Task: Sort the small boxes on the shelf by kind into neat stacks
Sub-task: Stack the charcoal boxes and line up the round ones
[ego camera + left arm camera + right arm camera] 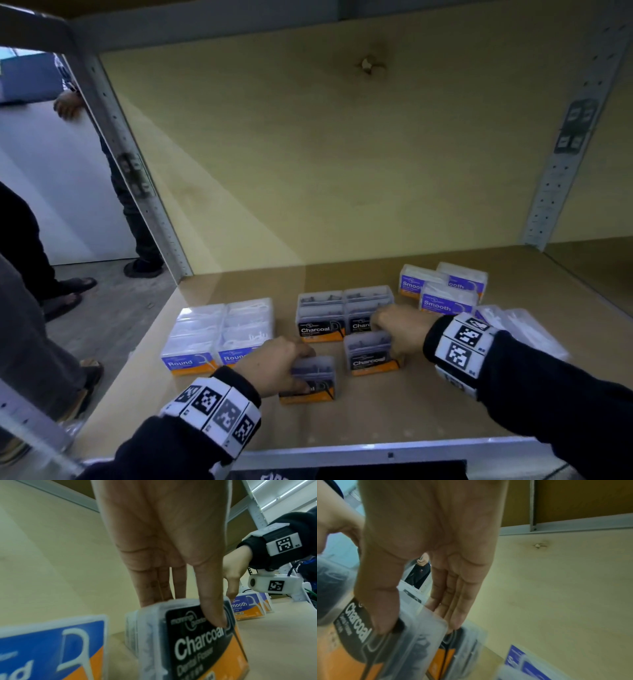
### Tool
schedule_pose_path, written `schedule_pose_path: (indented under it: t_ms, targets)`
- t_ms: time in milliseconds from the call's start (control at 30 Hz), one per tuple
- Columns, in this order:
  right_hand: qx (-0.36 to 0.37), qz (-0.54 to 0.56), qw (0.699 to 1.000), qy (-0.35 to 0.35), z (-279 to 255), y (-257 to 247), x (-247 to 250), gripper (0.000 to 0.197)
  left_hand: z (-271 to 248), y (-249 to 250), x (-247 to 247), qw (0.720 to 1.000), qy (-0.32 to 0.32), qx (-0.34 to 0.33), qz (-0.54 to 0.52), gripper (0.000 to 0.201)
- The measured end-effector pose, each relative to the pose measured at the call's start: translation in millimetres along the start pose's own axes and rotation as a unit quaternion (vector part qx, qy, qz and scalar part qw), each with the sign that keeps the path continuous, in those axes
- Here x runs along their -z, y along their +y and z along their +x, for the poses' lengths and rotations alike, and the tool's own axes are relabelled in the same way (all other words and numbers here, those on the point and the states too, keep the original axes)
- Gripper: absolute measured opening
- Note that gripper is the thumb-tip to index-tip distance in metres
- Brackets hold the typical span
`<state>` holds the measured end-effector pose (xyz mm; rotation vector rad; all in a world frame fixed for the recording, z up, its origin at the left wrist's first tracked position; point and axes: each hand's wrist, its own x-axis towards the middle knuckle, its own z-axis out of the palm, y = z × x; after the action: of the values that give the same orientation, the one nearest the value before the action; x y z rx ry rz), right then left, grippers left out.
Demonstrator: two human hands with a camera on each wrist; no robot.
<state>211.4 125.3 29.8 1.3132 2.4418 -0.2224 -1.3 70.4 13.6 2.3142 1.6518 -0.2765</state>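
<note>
Two loose black-and-orange Charcoal boxes stand on the shelf board [394, 411] in front of two Charcoal stacks [320, 318]. My left hand [301, 370] grips the nearer box [317, 383]. In the left wrist view its thumb [211, 609] presses that box's label [197, 645], with the fingers behind. My right hand [383, 329] grips the other box [370, 358], which stands against the right stack [368, 305]. In the right wrist view the thumb [382, 612] lies on its front [358, 626] and the fingers reach behind it.
Two blue Round stacks [219, 339] stand at the left. Purple Smooth boxes [445, 291] sit at the back right, with clear boxes [513, 329] lying beside my right wrist. Metal shelf posts [137, 178] flank the bay. People [144, 240] stand on the floor to the left.
</note>
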Motion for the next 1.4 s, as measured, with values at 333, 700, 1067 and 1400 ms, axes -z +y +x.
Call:
schedule_pose_path:
  t_ms: [333, 700, 1067, 1400]
  targets:
    - [-0.065, 0.033, 0.995, 0.071, -6.8, 20.4, 3.8, 0.043, 37.4, 31.3, 23.7, 0.999, 0.030, 0.020, 0.028, 0.055]
    - [-0.068, 0.002, 0.996, 0.065, 6.6, 16.2, 1.2, 0.038, 53.2, 20.2, 19.9, 0.998, 0.051, 0.038, 0.012, 0.064]
    - [-0.056, -0.013, 0.996, 0.063, 12.5, 15.9, -1.4, 0.052, 55.7, 16.3, 14.8, 0.996, 0.082, 0.022, 0.014, 0.067]
    - [-0.048, 0.015, 0.998, -0.026, 46.2, 20.5, 19.6, 0.117, 82.2, 13.3, 31.4, 0.998, -0.012, 0.052, 0.040, 0.125]
